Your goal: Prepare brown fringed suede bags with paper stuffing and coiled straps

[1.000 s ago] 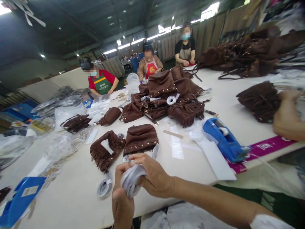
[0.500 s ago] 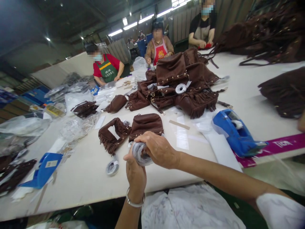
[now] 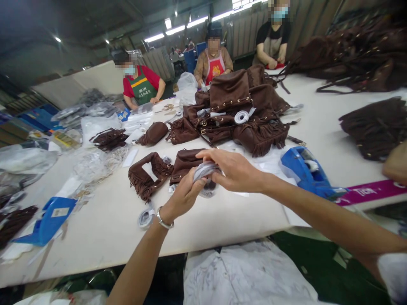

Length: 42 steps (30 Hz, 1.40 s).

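Observation:
Between both hands is a coiled strap in grey-white wrapping [image 3: 205, 170], held above the table. My left hand [image 3: 186, 190] grips its near left side, thumb on top. My right hand [image 3: 233, 169] closes on its right side with curled fingers. Just behind the coil lies a brown bag [image 3: 184, 163] with metal eyelets, partly hidden by my hands. Beside it on the left rests a fringed brown bag [image 3: 149, 176] with a white slip on it. Another wrapped coil [image 3: 146, 218] lies on the table near my left wrist.
A pile of brown bags [image 3: 230, 91] covers the table's middle, with a white-wrapped coil [image 3: 241, 117] on it. Blue tape dispensers stand right [image 3: 307, 171] and left [image 3: 52, 220]. Plastic bags [image 3: 92, 163] lie at left. Several co-workers, one in a green apron [image 3: 142, 89], are across the table.
Both hands have moved up and slightly right with the coil, which is now tilted flatter. The head view has shifted a little. One co-worker's hands at the far right back have moved slightly.

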Tool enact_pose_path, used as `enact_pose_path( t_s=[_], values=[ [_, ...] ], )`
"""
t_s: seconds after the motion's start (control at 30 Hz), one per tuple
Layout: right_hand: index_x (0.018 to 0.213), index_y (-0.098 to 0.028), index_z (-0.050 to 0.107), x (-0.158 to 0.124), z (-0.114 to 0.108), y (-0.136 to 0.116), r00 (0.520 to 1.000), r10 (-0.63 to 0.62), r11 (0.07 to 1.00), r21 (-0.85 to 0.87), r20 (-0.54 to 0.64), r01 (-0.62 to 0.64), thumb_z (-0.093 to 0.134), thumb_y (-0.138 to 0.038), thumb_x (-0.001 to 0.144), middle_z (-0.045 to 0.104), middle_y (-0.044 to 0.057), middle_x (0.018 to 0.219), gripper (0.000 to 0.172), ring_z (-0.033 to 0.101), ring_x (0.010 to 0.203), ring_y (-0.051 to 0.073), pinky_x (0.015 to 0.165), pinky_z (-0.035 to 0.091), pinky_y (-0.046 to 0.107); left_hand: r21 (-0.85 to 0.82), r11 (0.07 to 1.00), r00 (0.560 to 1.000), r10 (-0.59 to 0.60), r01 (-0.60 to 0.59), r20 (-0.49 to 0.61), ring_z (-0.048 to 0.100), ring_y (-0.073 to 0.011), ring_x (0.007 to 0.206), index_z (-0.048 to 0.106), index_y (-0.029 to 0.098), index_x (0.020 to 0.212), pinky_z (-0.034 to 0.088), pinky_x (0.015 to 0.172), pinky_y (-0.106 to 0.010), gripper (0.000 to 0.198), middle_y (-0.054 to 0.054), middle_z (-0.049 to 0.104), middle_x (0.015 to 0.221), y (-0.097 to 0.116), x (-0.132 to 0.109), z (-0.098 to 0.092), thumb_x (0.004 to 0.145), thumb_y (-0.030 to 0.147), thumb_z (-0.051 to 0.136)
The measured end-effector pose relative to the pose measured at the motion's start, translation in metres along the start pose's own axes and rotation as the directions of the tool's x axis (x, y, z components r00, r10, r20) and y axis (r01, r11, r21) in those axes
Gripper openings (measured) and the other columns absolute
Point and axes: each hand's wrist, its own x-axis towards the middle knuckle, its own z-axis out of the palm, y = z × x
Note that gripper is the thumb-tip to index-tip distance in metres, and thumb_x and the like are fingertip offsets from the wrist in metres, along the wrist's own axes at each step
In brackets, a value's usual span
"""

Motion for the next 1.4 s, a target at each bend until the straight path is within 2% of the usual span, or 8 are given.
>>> enact_pose_path(
  t_s=[0.13,0.23,0.43,0.63,0.8,1.0,1.27,1.4],
  values=[
    [0.129,-0.017,0.045,-0.001,-0.02,-0.007,0.965,-0.107,0.978,-0.149,0.238,0.145,0.049,-0.014,0.087,0.061,0.011,0.115,0.043,0.056,0.106,0.023,0.089,0.045,0.039,0.087,0.996,0.985,0.007,-0.022,0.17,0.051,-0.0181,0.077,0.057,0.017,0.095,0.042,0.073,-0.03,0.025,-0.003,0.057,0.086,0.009,0.011,-0.007,0.094,0.038,0.044],
    [0.133,-0.017,0.042,-0.015,-0.016,-0.011,0.982,-0.023,0.972,-0.225,0.186,0.065,0.046,-0.013,0.09,0.061,0.011,0.111,0.043,0.056,0.103,0.024,0.086,0.047,0.04,0.004,0.999,0.996,0.052,-0.053,0.073,0.054,-0.0196,0.087,0.054,0.016,0.105,0.043,0.081,-0.032,0.024,-0.005,0.059,0.096,0.011,0.011,0.008,0.093,0.035,0.046],
    [0.132,-0.02,0.04,-0.085,0.007,-0.035,0.966,0.239,0.94,-0.227,-0.095,-0.255,0.041,-0.01,0.088,0.059,0.012,0.111,0.046,0.058,0.102,0.025,0.085,0.051,0.041,-0.019,0.995,0.954,0.085,-0.095,-0.287,0.051,-0.0239,0.113,0.037,0.019,0.128,0.041,0.097,-0.041,0.039,-0.013,0.051,0.123,0.011,-0.025,0.087,0.092,0.027,0.049],
    [0.128,-0.02,0.039,-0.13,0.01,-0.06,0.852,0.516,0.824,-0.22,-0.09,-0.522,0.039,-0.015,0.089,0.062,0.013,0.114,0.039,0.064,0.098,0.024,0.08,0.055,0.038,0.12,0.992,0.994,0.05,-0.039,-0.093,0.055,-0.0258,0.098,0.047,0.018,0.116,0.045,0.086,-0.044,0.025,-0.013,0.06,0.106,0.018,-0.052,0.14,0.096,0.022,0.033],
    [0.139,-0.019,0.029,-0.122,-0.005,-0.059,0.827,0.553,0.824,-0.211,0.097,-0.526,0.051,-0.033,0.091,0.06,0.014,0.121,0.055,0.065,0.099,0.025,0.082,0.056,0.04,-0.08,0.992,0.989,-0.089,0.099,0.115,0.054,-0.0193,0.075,0.052,0.018,0.096,0.043,0.069,-0.034,0.029,-0.006,0.06,0.085,0.005,-0.037,0.118,0.098,0.032,0.027],
    [0.145,-0.025,0.032,-0.09,-0.033,-0.042,0.955,0.146,0.938,-0.343,0.258,-0.051,0.061,-0.024,0.085,0.035,0.011,0.15,0.066,0.039,0.133,0.029,0.106,0.04,0.049,-0.41,0.906,0.947,0.035,0.106,0.321,0.055,-0.0184,0.082,0.062,0.017,0.094,0.044,0.077,-0.031,0.034,-0.003,0.064,0.088,-0.014,-0.005,0.066,0.094,0.043,0.04],
    [0.122,-0.018,0.052,-0.048,-0.055,-0.019,0.916,0.021,0.973,-0.218,0.4,0.073,0.05,-0.029,0.094,0.06,0.013,0.118,0.03,0.059,0.105,0.021,0.086,0.05,0.034,-0.647,0.618,0.703,0.204,0.447,0.681,0.064,-0.0224,0.067,0.068,0.013,0.085,0.051,0.068,-0.036,0.044,-0.009,0.068,0.077,-0.01,0.032,0.053,0.078,0.057,0.062],
    [0.127,-0.016,0.045,-0.059,-0.051,-0.014,0.943,0.01,0.98,-0.191,0.333,0.056,0.05,-0.025,0.093,0.058,0.014,0.119,0.036,0.057,0.108,0.021,0.085,0.05,0.032,-0.668,0.529,0.67,0.229,0.523,0.706,0.062,-0.0192,0.064,0.068,0.01,0.083,0.052,0.068,-0.034,0.044,-0.009,0.067,0.074,-0.015,0.049,0.067,0.07,0.052,0.073]
  ],
)
